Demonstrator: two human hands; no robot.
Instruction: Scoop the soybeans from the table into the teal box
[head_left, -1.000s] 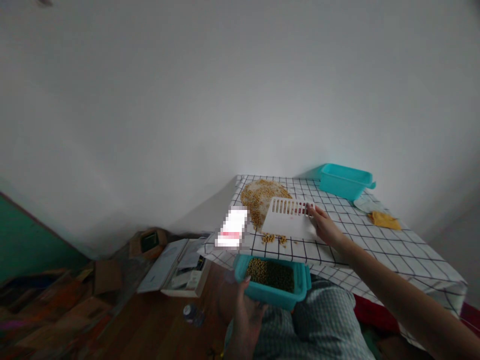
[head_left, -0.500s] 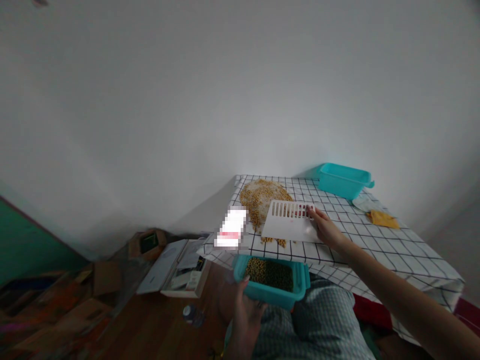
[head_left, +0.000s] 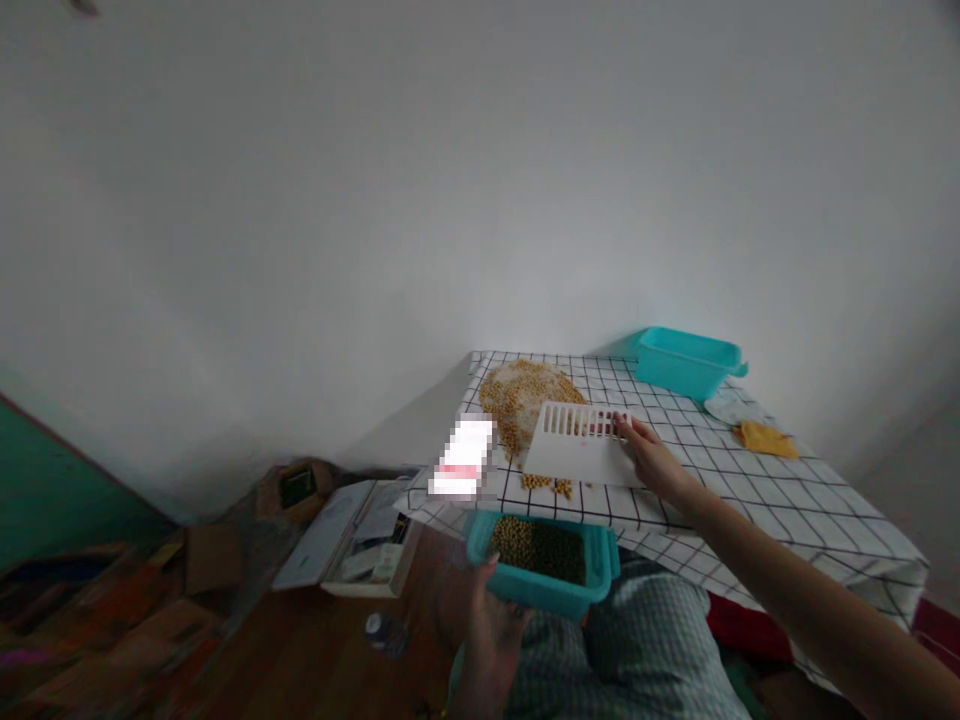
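Observation:
My left hand [head_left: 495, 615] grips a turquoise plastic tub [head_left: 551, 598] from below and the side, just under the table's front edge. Yellow beans [head_left: 513, 541] fill the tub's left part, and small dark green beans [head_left: 561, 552] fill the right. My right hand [head_left: 651, 455] pinches the right edge of a white slotted plastic sheet [head_left: 574, 457], fingers by the slots at its far end. The sheet is above the tablecloth, in front of a spread pile of yellow beans mixed with pale grains [head_left: 517, 390]. A few loose beans [head_left: 537, 482] lie at its near edge.
A second turquoise tub [head_left: 686, 365] stands at the back right of the checked tablecloth [head_left: 787, 510]. Near it lie a yellow cloth [head_left: 766, 440] and a clear bag [head_left: 729, 407]. A blurred-out bright rectangle [head_left: 463, 455] is at the left. Boxes [head_left: 371, 555] and a bottle [head_left: 386, 632] are on the floor.

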